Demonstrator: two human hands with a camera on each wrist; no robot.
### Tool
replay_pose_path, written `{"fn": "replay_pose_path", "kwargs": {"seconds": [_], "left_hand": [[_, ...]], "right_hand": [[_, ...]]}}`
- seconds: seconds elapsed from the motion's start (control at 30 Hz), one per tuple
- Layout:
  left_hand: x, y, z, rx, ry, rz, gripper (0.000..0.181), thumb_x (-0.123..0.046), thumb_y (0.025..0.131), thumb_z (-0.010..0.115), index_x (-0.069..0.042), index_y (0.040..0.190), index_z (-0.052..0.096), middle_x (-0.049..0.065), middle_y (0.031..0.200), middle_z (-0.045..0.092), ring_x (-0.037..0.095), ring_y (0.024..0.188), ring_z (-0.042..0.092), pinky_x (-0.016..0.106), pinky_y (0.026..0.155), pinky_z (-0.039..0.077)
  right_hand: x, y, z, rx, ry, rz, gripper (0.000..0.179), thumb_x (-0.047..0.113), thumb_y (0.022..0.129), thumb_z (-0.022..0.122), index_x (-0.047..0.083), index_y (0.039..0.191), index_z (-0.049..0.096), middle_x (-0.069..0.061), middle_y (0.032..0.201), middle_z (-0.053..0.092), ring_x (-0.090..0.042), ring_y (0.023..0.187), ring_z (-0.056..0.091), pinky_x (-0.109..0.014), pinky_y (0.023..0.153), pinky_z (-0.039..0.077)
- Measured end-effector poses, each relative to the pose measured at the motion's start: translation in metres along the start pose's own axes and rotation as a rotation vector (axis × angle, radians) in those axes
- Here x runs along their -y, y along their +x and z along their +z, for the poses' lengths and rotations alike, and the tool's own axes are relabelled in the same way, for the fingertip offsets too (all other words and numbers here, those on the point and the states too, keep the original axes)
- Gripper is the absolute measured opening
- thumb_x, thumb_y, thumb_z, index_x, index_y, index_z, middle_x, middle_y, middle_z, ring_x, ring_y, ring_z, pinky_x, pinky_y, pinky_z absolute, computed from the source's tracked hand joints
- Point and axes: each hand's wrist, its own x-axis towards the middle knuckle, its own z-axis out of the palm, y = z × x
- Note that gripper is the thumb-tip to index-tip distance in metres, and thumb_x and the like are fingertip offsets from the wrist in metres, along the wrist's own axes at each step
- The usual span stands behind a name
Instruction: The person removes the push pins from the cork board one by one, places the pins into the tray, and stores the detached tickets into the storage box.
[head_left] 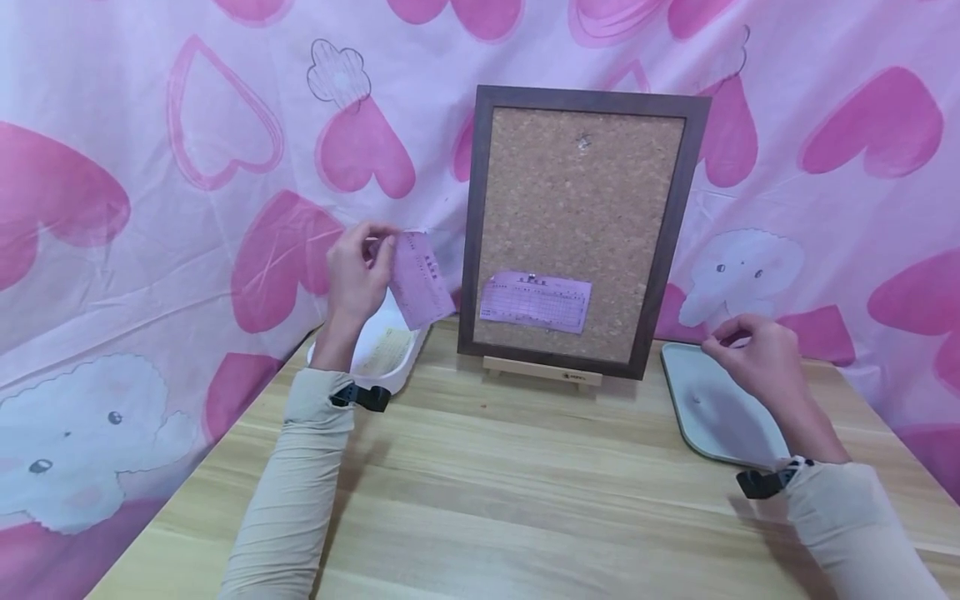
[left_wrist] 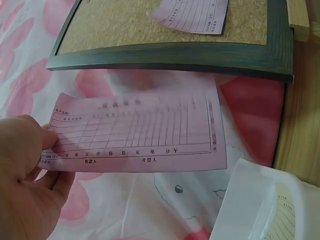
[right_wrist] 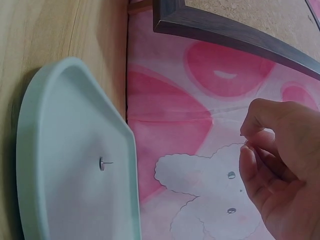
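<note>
My left hand (head_left: pixel 358 271) pinches a pink receipt slip (head_left: pixel 422 279) by one end, left of the framed cork board (head_left: pixel 581 200). In the left wrist view the printed grid of that slip faces the camera. Another pink slip (head_left: pixel 536 302) is pinned low on the cork by a thumbtack at its upper edge. My right hand (head_left: pixel 765 362) hovers over a pale green tray (head_left: pixel 678 417), thumb and fingertips pressed together. A tiny dark tip at those fingertips looks like a thumbtack, mostly hidden. One loose thumbtack (right_wrist: pixel 103 163) lies on the tray.
A white bin (head_left: pixel 405 367) holding yellowish slips (head_left: pixel 386 350) stands at the left behind my left wrist. The board leans on a small wooden stand (head_left: pixel 540 371). Something small and shiny (head_left: pixel 583 142) sits high on the cork. A heart-printed cloth hangs behind the wooden table (head_left: pixel 525 483).
</note>
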Motion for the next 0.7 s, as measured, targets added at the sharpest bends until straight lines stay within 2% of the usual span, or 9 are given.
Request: {"fn": "replay_pose_path", "kwargs": {"seconds": [0.17,0.3,0.4,0.47,0.6,0.7], "left_hand": [[0.004,0.000,-0.003,0.001,0.012,-0.003,0.016,-0.002,0.104,0.067,0.001,0.113,0.079,0.020,0.103,0.073,0.018,0.079,0.057,0.017,0.068,0.042],[0.009,0.000,-0.007,0.017,0.060,-0.008,0.016,-0.003,0.103,0.067,0.002,0.113,0.079,0.021,0.105,0.073,0.021,0.082,0.058,0.021,0.072,0.042],[0.016,-0.001,-0.012,0.048,0.105,-0.018,0.016,-0.002,0.102,0.067,0.002,0.113,0.079,0.022,0.109,0.074,0.027,0.089,0.061,0.029,0.078,0.045],[0.022,-0.002,-0.015,0.080,0.142,-0.028,0.015,0.000,0.102,0.067,0.002,0.112,0.079,0.023,0.110,0.074,0.033,0.095,0.063,0.038,0.085,0.047],[0.034,-0.004,-0.022,0.182,0.229,-0.059,0.017,0.003,0.101,0.066,0.003,0.113,0.078,0.027,0.113,0.074,0.044,0.111,0.065,0.055,0.102,0.046],[0.044,-0.007,-0.027,0.278,0.282,-0.095,0.019,0.005,0.101,0.064,0.004,0.114,0.078,0.028,0.120,0.074,0.046,0.121,0.063,0.060,0.110,0.045]], "right_hand": [[-0.001,0.000,0.001,0.024,0.005,0.005,0.018,0.021,0.096,0.076,0.003,0.100,0.077,-0.019,0.095,0.078,-0.032,0.087,0.069,-0.019,0.057,0.051],[-0.003,0.000,0.004,0.026,0.007,-0.003,0.018,0.020,0.096,0.076,0.003,0.099,0.077,-0.019,0.095,0.078,-0.032,0.089,0.069,-0.017,0.057,0.049],[-0.004,0.000,0.005,0.028,0.008,-0.002,0.018,0.020,0.096,0.077,0.002,0.100,0.077,-0.019,0.096,0.078,-0.032,0.090,0.069,-0.017,0.057,0.049],[-0.004,0.000,0.005,0.034,0.006,0.001,0.018,0.019,0.096,0.077,0.002,0.101,0.077,-0.020,0.096,0.078,-0.032,0.090,0.068,-0.018,0.058,0.050],[-0.005,0.000,0.005,0.049,0.005,0.004,0.019,0.018,0.095,0.077,0.001,0.102,0.077,-0.021,0.097,0.077,-0.031,0.087,0.067,-0.017,0.058,0.050],[-0.006,0.000,0.005,0.074,0.007,0.012,0.020,0.019,0.096,0.076,0.001,0.104,0.076,-0.021,0.098,0.077,-0.031,0.087,0.066,-0.018,0.058,0.051]]}}
